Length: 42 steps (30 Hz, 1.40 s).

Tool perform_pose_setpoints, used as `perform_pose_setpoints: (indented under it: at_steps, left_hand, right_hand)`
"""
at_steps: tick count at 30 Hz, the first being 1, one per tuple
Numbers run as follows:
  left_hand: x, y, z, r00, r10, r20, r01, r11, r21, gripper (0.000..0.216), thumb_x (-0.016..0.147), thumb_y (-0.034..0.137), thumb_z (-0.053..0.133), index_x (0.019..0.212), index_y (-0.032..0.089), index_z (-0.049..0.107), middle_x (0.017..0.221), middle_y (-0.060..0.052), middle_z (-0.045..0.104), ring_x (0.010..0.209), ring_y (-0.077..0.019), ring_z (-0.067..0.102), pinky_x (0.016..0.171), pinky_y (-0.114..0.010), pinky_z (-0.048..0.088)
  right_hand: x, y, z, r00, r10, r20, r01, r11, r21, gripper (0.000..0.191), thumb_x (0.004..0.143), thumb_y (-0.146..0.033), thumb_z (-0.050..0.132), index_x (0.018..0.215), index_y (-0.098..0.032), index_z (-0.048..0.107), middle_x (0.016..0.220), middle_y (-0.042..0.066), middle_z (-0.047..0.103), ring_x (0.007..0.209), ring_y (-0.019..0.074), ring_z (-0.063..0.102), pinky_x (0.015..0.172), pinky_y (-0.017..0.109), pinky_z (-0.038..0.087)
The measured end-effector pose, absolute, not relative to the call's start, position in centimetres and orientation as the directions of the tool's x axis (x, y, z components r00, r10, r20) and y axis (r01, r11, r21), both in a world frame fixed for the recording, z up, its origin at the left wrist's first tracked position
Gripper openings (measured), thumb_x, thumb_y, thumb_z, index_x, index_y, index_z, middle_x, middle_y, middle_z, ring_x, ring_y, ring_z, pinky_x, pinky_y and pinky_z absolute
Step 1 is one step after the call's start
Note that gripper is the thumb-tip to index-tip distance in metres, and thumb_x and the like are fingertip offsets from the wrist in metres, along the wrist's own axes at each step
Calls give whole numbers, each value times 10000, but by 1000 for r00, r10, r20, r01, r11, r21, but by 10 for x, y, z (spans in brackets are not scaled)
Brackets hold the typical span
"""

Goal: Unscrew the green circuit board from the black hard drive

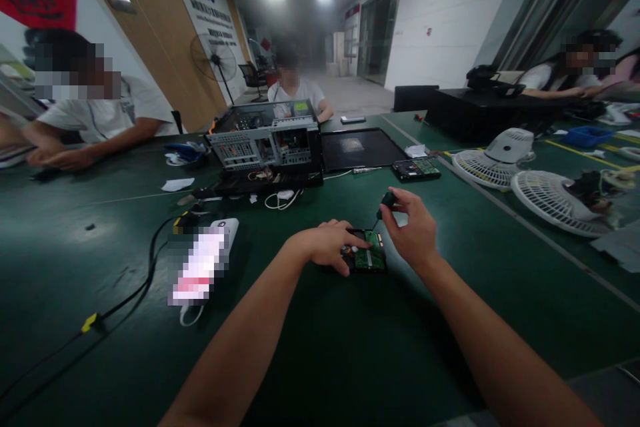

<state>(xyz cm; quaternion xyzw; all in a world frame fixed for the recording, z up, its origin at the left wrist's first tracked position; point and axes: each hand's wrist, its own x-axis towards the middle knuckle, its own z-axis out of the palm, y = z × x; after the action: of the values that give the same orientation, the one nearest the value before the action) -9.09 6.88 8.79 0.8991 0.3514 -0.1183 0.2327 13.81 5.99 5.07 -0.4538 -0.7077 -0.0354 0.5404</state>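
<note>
A hard drive (377, 259) with its green circuit board facing up lies on the green table in front of me. My left hand (330, 243) grips it from the left, the thumb at the near side and the index finger stretched onto the board. The far fingers are partly hidden. In my right hand (414, 227) is a screwdriver (387, 201) with a dark green handle, pinched between thumb and fingers. It slants down, its tip at the far part of the board; exact contact is too small to tell.
An opened computer case (265, 143) stands ahead, beside a black panel (363, 149) and another hard drive (417, 169). A phone (205, 263) with a cable (150, 267) lies left. Fan parts (550, 200) lie right. Several people sit around the tables.
</note>
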Motion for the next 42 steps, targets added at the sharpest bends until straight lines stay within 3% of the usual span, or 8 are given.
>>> perform_pose_setpoints:
  at_steps: [4,10,17,23,28,32,37,42]
  left_hand:
    - [-91,69,88,721,575,-386,691,-639,338,811,784,551,739,1514,515,387,1589,-37,287,1394,-396,358,1119,-557,334]
    - [-91,68,91,719,580,-383,693,-635,341,819,779,552,744,1515,516,386,1586,-36,290,1400,-398,352,1118,-559,334]
    - [-91,68,91,714,575,-399,698,-634,333,821,784,557,739,1519,523,372,1608,-25,270,1409,-392,347,1126,-552,325]
    - [-92,68,89,720,577,-386,692,-635,343,817,784,557,738,1516,522,376,1599,-32,275,1399,-399,356,1120,-568,329]
    - [-92,69,89,722,577,-382,690,-639,341,819,777,558,744,1513,517,387,1600,-23,279,1397,-397,356,1122,-571,332]
    - [-91,67,92,722,573,-387,689,-645,330,823,784,562,734,1523,506,377,1602,-27,284,1393,-392,363,1126,-562,323]
    - [-90,66,95,723,571,-388,687,-650,325,832,784,558,732,1530,494,372,1598,-31,294,1387,-394,371,1126,-560,320]
    - [-91,65,94,716,577,-393,695,-639,330,817,787,564,730,1521,507,378,1600,-25,275,1404,-399,349,1130,-563,320]
  right_hand:
    - [139,60,50,16,580,814,694,580,-427,350,928,-360,683,1236,-229,580,1192,111,680,861,226,721,742,426,642]
    - [142,64,48,-55,539,840,691,628,-358,384,938,-279,655,1306,-241,553,1267,125,653,915,231,716,748,419,643]
    - [143,66,48,-23,538,843,683,624,-380,361,911,-280,685,1249,-258,559,1190,93,653,900,226,700,700,408,648]
    - [142,63,50,-37,538,842,694,620,-366,340,915,-281,685,1224,-250,547,1247,102,673,829,205,706,711,397,624]
    - [143,62,53,-23,524,851,738,583,-339,290,911,-275,690,1170,-239,565,1087,72,674,744,178,669,690,374,597]
    - [143,63,56,-35,517,856,730,597,-331,248,903,-277,691,1121,-242,580,1057,71,632,804,190,658,692,367,592]
    - [144,62,55,-56,541,839,698,622,-355,314,898,-235,651,1190,-248,537,1187,99,642,903,220,664,733,391,599]
    - [144,61,54,-8,574,819,744,550,-379,328,877,-266,683,1168,-239,533,998,46,621,738,180,617,721,388,569]
